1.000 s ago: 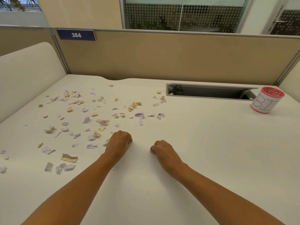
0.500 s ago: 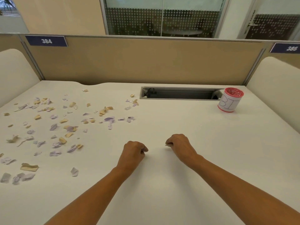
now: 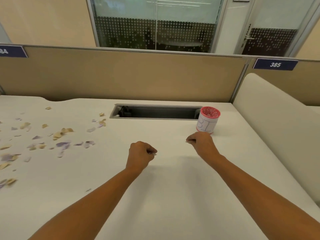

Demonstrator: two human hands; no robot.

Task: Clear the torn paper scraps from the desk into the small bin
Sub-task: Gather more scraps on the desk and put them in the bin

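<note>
Paper scraps [image 3: 63, 144] litter the surface [image 3: 173, 187] at left, well apart from small bin [image 3: 207, 122]. Left hand [image 3: 140, 153] and right hand [image 3: 202, 142]: each grip clamped on scraps (slivers poke out). Suggest releasing only directly above bin mouth.

Left hand [image 3: 140, 155]: bare; its back and a rounded row of knuckles show, slightly soft at the edges.
Left wrist [image 3: 134, 168]: bare, narrowing just behind the hand.
Left forearm [image 3: 97, 201]: bare from behind the wrist to the lower edge of the view, growing broader away from the hand.
Right hand [image 3: 202, 144]: bare; its back and knuckles show, outline a little blurred.
Right wrist [image 3: 213, 155]: bare, slim behind the hand.
Right forearm [image 3: 256, 191]: bare from behind the wrist to the lower right edge, widening away from the hand.
</note>
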